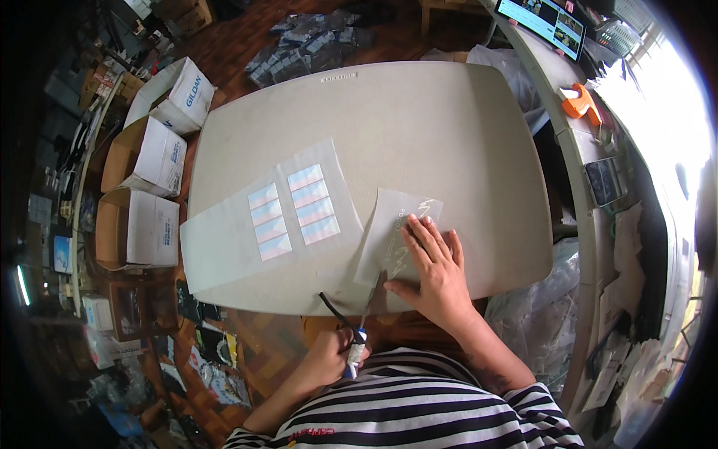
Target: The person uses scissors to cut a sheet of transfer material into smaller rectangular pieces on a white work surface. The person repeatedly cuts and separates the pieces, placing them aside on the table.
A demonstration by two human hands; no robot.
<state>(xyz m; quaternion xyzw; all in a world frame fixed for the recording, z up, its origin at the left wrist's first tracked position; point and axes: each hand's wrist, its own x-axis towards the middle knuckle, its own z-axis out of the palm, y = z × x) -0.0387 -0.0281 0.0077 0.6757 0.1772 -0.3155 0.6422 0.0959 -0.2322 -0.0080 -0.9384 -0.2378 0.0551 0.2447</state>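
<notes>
My right hand (436,273) lies flat on a small translucent sheet (376,236) with white printed marks, fingers stretched out over its right part. Below the table's near edge, my left hand (333,358) is closed around a slim tool (357,349) with a white-and-blue handle. A thin metal shaft runs from the tool up toward the small sheet's lower edge; I cannot tell whether it touches. A black curved piece sticks out beside the shaft. Left of the small sheet lies a larger translucent sheet (217,243) bearing two columns of pale pink-and-blue rectangles (314,203).
The pale table (419,120) has rounded corners. Open cardboard boxes (153,228) stand along its left. On the right, a side counter (580,168) carries an orange-handled tool (582,103), a phone (606,181) and a screen (544,24). Plastic-wrapped packets (303,49) lie on the floor beyond.
</notes>
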